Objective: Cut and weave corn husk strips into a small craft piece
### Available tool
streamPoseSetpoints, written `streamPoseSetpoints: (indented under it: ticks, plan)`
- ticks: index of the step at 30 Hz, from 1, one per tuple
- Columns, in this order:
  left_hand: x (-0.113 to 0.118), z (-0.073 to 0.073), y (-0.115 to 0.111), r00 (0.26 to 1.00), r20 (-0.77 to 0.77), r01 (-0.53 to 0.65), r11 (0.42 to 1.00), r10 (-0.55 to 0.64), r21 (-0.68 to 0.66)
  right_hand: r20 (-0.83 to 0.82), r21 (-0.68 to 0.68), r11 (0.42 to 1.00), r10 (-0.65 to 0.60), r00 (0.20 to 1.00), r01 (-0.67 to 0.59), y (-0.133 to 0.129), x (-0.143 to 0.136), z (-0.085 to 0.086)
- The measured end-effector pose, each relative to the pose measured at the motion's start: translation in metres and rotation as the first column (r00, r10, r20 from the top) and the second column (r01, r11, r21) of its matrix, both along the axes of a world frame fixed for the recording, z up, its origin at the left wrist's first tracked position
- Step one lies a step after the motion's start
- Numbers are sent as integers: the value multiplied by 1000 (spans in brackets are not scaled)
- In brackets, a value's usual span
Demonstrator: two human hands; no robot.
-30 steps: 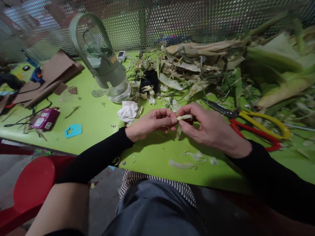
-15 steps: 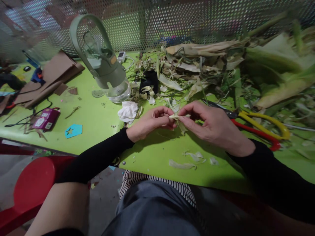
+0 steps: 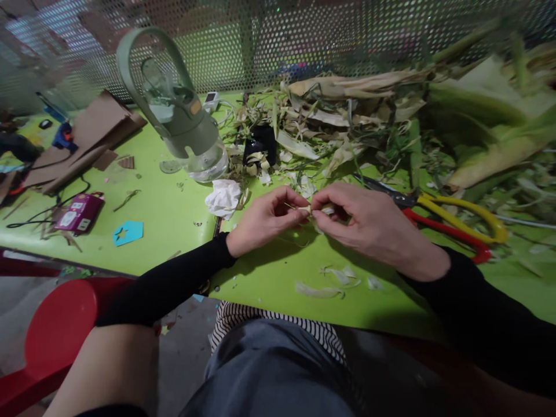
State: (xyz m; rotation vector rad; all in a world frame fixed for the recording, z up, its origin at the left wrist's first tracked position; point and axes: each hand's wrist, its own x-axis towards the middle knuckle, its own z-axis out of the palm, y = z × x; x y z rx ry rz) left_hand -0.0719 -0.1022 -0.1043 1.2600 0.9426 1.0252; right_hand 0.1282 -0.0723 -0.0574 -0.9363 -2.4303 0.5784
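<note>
Fingertip to fingertip, my left hand (image 3: 270,219) and my right hand (image 3: 362,223) meet over the green table. Between them is a small pale piece of corn husk (image 3: 309,210), mostly hidden by the fingers. Each hand is closed in a pinch on it. A thin strand hangs below the left fingers. On the table nearer to me lie thin husk scraps (image 3: 320,289). Just right of my right hand rest scissors (image 3: 456,217) with one yellow and one red handle. A crumpled white tissue (image 3: 223,198) lies left of my left hand.
A heap of corn husks (image 3: 347,110) fills the back right. A pale green bottle (image 3: 186,121) with a loop handle stands at back left. Further left are brown cardboard (image 3: 93,133), a purple box (image 3: 79,213) and a blue paper pentagon (image 3: 128,233). A red stool (image 3: 61,324) stands below.
My right fingers have turned and curled inward, hiding more of the husk piece. The flap of husk that hung below the fingertips is now mostly out of sight. The view has shifted slightly.
</note>
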Motion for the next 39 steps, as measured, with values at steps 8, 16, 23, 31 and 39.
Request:
streamPoseSetpoints:
  ticks: [8, 16, 23, 31, 39]
  plan:
    - [-3, 2, 2, 998, 61, -22, 1000, 22, -9, -120, -63, 998, -1, 993, -7, 8, 4, 2]
    - [0, 3, -1, 1000, 10, 13, 1000, -13, -1, -125, -28, 997, 69, 990, -73, 7, 1, -5]
    - [-2, 2, 1, 999, 33, -17, 1000, 17, 22, -152, 40, 999, 33, 988, -27, 8, 4, -1]
    - [-1, 2, 2, 996, 90, -12, 999, 8, 48, -270, -10, 998, -65, 961, 65, 6, 3, -2]
    - [0, 2, 2, 984, 175, -50, 996, 37, 70, -141, -252, 962, -144, 980, 105, 12, 2, -3]
